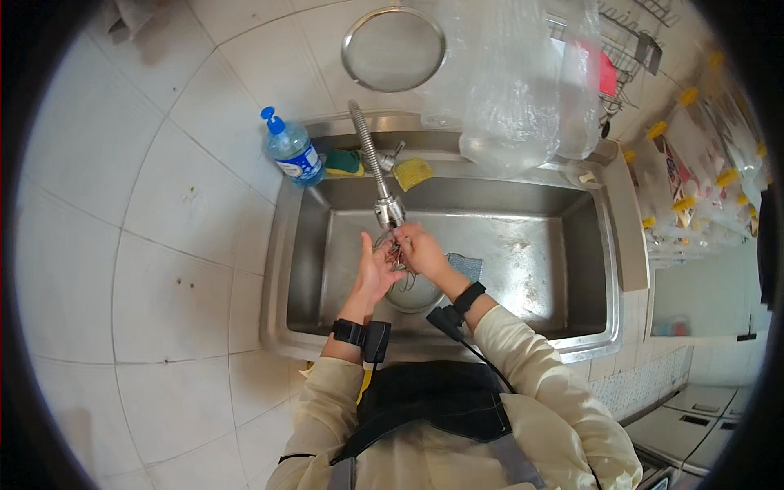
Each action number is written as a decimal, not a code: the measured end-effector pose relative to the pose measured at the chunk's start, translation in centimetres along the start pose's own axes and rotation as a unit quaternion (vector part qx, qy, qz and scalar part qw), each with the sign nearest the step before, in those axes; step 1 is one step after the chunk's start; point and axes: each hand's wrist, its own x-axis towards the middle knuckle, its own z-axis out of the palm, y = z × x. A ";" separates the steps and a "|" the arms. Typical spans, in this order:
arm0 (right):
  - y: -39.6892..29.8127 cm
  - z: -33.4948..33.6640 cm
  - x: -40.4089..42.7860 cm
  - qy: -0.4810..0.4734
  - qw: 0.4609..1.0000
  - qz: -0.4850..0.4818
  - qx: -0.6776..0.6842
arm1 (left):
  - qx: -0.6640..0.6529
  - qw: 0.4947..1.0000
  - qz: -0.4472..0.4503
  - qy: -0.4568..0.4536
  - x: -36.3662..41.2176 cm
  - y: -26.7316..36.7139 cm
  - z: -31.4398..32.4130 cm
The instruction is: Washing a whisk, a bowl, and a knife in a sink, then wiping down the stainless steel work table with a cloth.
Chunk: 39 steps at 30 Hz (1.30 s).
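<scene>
Beneath the faucet head, my right hand grips a thin metal wire utensil, which looks like a whisk. My left hand is just to its left, palm turned toward the wires, thumb and fingers apart. It seems to touch the wires without closing on them. Fingers hide part of the utensil. Below both hands, a round bowl rests on the floor of the stainless steel sink, partly covered by my hands. A grey scouring cloth lies beside the bowl, right of my right hand.
A blue pump soap bottle stands at the sink's back left corner. Near the faucet base lie a green-and-yellow sponge and a yellow scrubber. A round mesh strainer and clear plastic bags hang behind.
</scene>
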 end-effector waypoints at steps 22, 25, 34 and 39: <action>5.5 -1.2 -7.6 -0.038 0.941 0.284 0.178 | -0.039 0.995 0.036 0.090 -3.5 -0.2 -5.0; 7.5 -0.6 -7.7 -0.059 0.978 0.192 0.055 | -0.043 0.997 0.040 0.057 -4.9 0.6 -4.9; 3.3 -3.7 -5.5 -0.076 0.754 0.371 0.536 | -0.154 0.981 0.019 -0.118 -2.3 0.3 -4.2; 4.2 -6.6 -6.5 0.015 0.795 0.333 0.507 | -0.135 0.986 0.001 -0.101 -0.4 0.3 -1.9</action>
